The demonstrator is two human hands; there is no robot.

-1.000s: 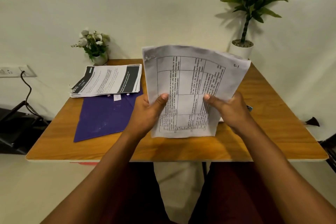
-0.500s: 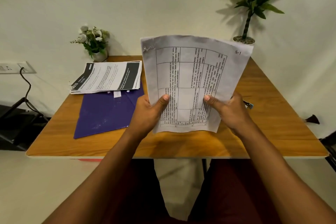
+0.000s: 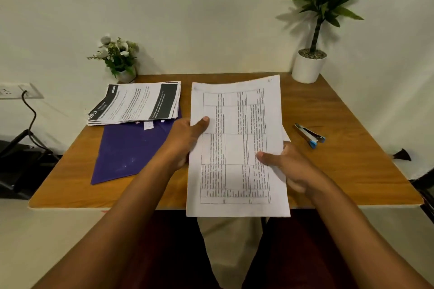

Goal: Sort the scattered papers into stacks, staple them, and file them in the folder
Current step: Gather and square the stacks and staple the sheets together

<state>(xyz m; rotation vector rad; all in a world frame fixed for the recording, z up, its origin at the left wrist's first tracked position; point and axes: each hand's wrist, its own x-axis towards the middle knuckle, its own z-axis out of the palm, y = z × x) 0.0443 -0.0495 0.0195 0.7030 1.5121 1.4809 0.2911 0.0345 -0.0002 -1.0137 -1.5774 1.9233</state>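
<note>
At the far left a wall socket (image 3: 22, 91) carries a dark cable that drops toward black furniture beside the table (image 3: 352, 171). A small flower pot (image 3: 121, 61) stands on the table's far left corner against the wall. Just in front of it lies a stack of printed sheets with black bands (image 3: 137, 103). The stack's left corner reaches the table's left edge, and its near edge overlaps the far edge of the purple folder (image 3: 126, 150). The folder lies flat and closed, one corner pointing toward the near left, with bare wood round that corner and along the near edge. The left hand (image 3: 185, 138) grips the left edge of the sheaf of table-printed papers (image 3: 237, 148), with its thumb pressed on the top sheet and its fingers curled underneath, out of sight. The sheaf is held over the middle of the table, its printed face up. Its far edge reaches toward the wall and its near edge hangs out past the table's front edge over the person's lap. The right hand (image 3: 288, 164) pinches the right edge lower down, thumb on the face and fingers behind, and the corner of a sheet underneath pokes out just above it. Right of the sheaf, and apart from it, a silver and blue stapler (image 3: 310, 135) lies on bare wood. Open tabletop runs from it to the right and near edges. A tall plant in a white pot (image 3: 308, 65) stands at the far right corner.
</note>
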